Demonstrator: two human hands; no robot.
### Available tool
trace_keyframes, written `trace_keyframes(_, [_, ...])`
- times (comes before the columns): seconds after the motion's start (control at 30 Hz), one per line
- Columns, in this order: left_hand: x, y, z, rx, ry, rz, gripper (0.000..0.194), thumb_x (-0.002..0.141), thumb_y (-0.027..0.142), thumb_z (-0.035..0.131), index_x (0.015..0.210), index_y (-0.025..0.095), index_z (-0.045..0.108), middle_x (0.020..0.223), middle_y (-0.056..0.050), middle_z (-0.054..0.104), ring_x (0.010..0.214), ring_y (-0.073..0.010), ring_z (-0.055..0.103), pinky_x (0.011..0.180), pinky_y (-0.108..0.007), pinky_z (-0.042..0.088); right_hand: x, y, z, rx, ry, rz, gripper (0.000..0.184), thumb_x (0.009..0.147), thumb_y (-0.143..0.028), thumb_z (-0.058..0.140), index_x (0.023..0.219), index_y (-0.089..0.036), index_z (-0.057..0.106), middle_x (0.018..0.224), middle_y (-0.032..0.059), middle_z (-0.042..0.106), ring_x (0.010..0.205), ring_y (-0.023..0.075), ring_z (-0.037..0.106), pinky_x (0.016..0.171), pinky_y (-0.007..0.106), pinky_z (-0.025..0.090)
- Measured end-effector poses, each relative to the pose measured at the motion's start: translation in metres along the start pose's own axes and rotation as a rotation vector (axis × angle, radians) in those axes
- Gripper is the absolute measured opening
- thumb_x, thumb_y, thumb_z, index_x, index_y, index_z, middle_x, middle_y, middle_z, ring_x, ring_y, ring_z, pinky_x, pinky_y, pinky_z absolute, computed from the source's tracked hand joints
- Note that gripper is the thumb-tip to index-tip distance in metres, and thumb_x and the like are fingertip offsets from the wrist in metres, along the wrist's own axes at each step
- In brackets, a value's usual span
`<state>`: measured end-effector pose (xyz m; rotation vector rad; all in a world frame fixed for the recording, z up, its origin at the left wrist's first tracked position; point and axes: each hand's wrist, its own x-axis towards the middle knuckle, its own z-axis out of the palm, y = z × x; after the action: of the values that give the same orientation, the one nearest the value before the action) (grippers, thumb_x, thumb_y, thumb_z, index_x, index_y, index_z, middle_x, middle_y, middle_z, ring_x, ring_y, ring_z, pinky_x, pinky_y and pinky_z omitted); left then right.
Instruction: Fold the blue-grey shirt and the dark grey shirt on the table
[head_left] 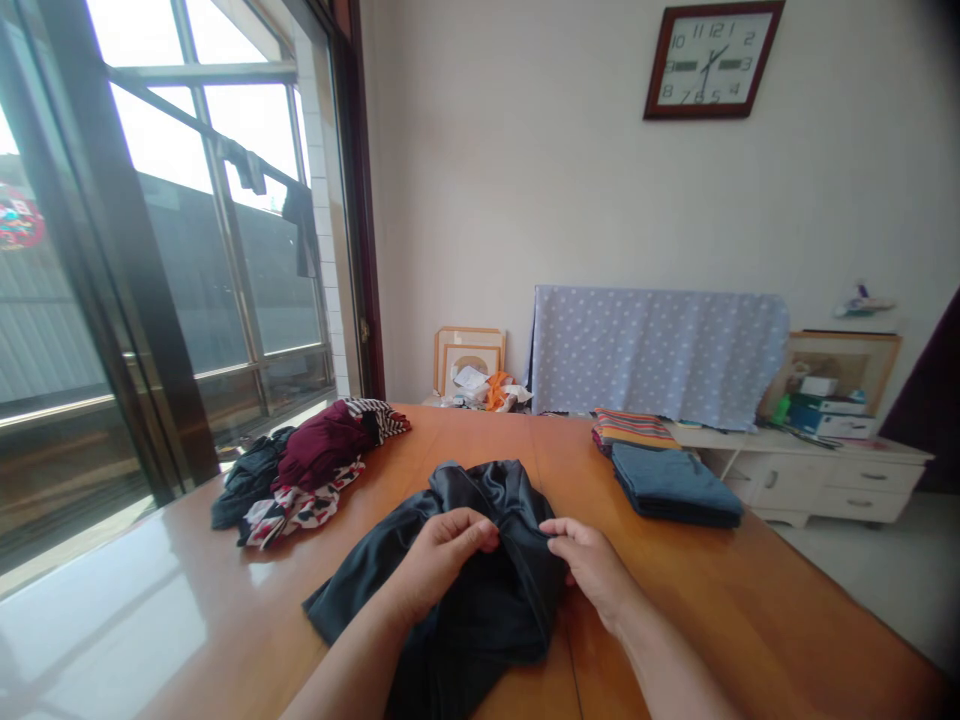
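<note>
A dark, satiny garment [487, 620] lies bunched on the table in front of me; its exact kind is hard to make out. My left hand [454, 545] pinches the cloth near its upper middle, fingers curled closed. At the garment's right edge, my right hand [581, 550] grips a fold between thumb and fingers. Between the two hands the fabric opens into a loose hollow, and its shiny upper part is crumpled. One part of it spreads out to the lower left, flat on the wood.
On the wooden table [675, 620], a heap of crumpled clothes [319, 450] sits at the left. Folded blue cloth [675, 485] and a striped folded cloth [634, 430] lie at the right. Behind stand a dotted cover [660, 355] and a white cabinet [832, 485].
</note>
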<state>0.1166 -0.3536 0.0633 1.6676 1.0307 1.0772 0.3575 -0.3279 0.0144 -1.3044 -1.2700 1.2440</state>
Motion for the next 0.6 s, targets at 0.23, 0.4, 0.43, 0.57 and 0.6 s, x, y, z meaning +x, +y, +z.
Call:
trace_keyframes(0.23, [0.014,-0.045,-0.044,0.654,0.455,-0.179,0.044,0.086,0.058,0.052,0.102,0.022,0.071,0.104,-0.008,0.073,0.101,-0.0277,0.064,0.086,-0.035,0.047,0.023,0.015,-0.041,0.292,0.521,-0.110,0.036,0.065,-0.033,0.063,0.097,-0.019,0.071,0.083,0.0016,0.074,0.078,0.0211,0.068,0.066,0.028,0.052])
trace_keyframes(0.4, [0.010,-0.049,-0.042,0.919,0.333,-0.245,0.064,0.078,0.078,0.048,0.110,0.027,0.071,0.118,-0.010,0.069,0.113,-0.0361,0.057,0.089,-0.043,0.043,0.031,0.024,-0.059,0.411,0.648,-0.066,0.038,0.060,-0.030,0.066,0.096,-0.019,0.072,0.088,0.0032,0.076,0.083,0.0224,0.069,0.068,0.029,0.053])
trace_keyframes(0.43, [0.009,-0.048,-0.040,0.932,0.318,-0.251,0.066,0.078,0.080,0.046,0.109,0.028,0.071,0.118,-0.010,0.068,0.114,-0.0366,0.056,0.089,-0.044,0.043,0.031,0.024,-0.059,0.424,0.654,-0.055,0.038,0.060,-0.029,0.067,0.096,-0.019,0.073,0.089,0.0036,0.076,0.083,0.0226,0.069,0.067,0.029,0.053])
trace_keyframes(0.57, [0.008,-0.045,-0.035,0.956,0.294,-0.252,0.062,0.078,0.080,0.047,0.106,0.030,0.070,0.118,-0.008,0.067,0.114,-0.0364,0.055,0.091,-0.047,0.040,0.031,0.022,-0.058,0.425,0.657,-0.047,0.039,0.060,-0.029,0.066,0.097,-0.018,0.073,0.094,0.0053,0.075,0.087,0.0236,0.069,0.068,0.029,0.054])
trace_keyframes(0.6, [0.008,-0.045,-0.034,0.975,0.284,-0.240,0.059,0.077,0.077,0.050,0.106,0.030,0.069,0.118,-0.008,0.066,0.114,-0.0364,0.055,0.091,-0.048,0.040,0.031,0.022,-0.058,0.414,0.659,-0.052,0.039,0.061,-0.029,0.066,0.097,-0.018,0.073,0.094,0.0055,0.075,0.088,0.0238,0.069,0.069,0.029,0.055])
